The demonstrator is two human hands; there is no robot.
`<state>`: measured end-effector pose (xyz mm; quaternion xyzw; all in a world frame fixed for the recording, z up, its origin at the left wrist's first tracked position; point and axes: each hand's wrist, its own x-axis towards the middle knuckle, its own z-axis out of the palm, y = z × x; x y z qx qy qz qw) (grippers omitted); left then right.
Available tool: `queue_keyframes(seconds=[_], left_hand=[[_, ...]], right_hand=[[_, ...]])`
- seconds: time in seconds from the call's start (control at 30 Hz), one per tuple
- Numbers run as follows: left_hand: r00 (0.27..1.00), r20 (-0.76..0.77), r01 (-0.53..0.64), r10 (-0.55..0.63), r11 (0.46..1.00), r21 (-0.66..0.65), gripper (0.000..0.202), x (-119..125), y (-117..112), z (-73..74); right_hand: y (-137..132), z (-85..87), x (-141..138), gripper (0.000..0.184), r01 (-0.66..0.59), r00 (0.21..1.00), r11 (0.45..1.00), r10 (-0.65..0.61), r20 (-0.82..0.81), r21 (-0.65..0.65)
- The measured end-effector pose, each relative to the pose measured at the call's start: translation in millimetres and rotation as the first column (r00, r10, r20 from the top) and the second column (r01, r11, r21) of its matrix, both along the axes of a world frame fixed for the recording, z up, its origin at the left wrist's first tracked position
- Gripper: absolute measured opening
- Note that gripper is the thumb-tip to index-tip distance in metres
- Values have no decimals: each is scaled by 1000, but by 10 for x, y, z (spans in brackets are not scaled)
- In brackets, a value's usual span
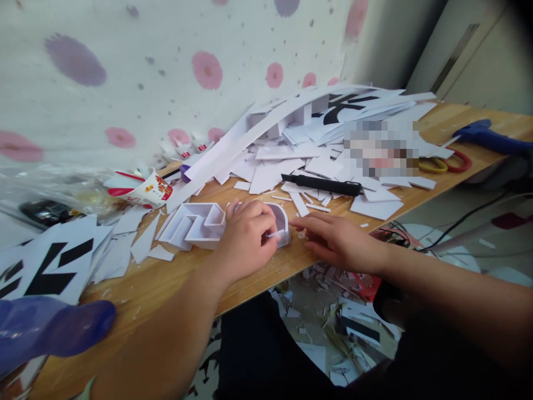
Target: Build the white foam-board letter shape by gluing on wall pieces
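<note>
A white hollow letter-like form (203, 240) with thin upright walls and a rounded right end lies on the wooden table. My left hand (250, 236) is over its right half, fingers curled, hiding part of the walls. Between that thumb and forefinger a small white strip (275, 234) sticks out, inside the rounded end. My right hand (333, 239) is just right of the form, palm down, its fingers stretched out and apart, holding nothing I can see. Behind both hands a black utility knife (322, 184) rests on white scraps.
White offcuts (272, 172) are heaped at the back, under a long white strip (233, 147). A paper cup (152, 189) lies tilted at left. Scissors (458, 161) and a blue-handled tool (491, 136) are at right. A blue-purple object (54, 325) is at front left. Scraps (328, 289) litter the floor.
</note>
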<state>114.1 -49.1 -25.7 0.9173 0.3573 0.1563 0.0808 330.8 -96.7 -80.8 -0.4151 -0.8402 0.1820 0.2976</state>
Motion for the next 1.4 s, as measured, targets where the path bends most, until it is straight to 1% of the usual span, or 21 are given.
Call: queue_keyframes(seconds=[0.17, 0.23, 0.33, 0.4, 0.6, 0.83, 1.1, 1.3, 1.4], left_hand=[[1000, -29, -5, 4, 999, -35, 14, 5, 6, 11], [1000, -19, 4, -5, 999, -39, 14, 2, 16, 8], [999, 13, 50, -49, 997, -62, 14, -9, 34, 9], [998, 17, 58, -57, 996, -71, 14, -17, 47, 17], [999, 23, 30, -28, 996, -88, 20, -62, 116, 36], [1000, 28, -5, 8, 995, -96, 18, -98, 176, 20], [998, 58, 11, -3, 990, -138, 18, -106, 198, 28], [996, 92, -3, 18, 987, -161, 20, -113, 213, -9], [997, 83, 15, -3, 989, -144, 19, -110, 223, -21]], right_hand=[[-6, -11, -29, 46, 38, 999, 999, -38, 17, 3], [-17, -32, -44, 51, 49, 998, 999, -49, 32, 2], [-33, -59, -72, 59, 47, 998, 999, -46, 45, -13], [-34, -67, -96, 61, 38, 999, 999, -37, 39, -22], [32, -55, -187, 60, 41, 999, 999, -40, 32, -3], [120, -41, -221, 64, -25, 1000, 999, 24, 17, 38], [103, -48, -204, 66, -15, 998, 1000, 14, 54, 20], [103, -123, -213, 65, -27, 999, 999, 25, 43, 32], [83, -92, -191, 66, -31, 999, 999, 30, 24, 35]])
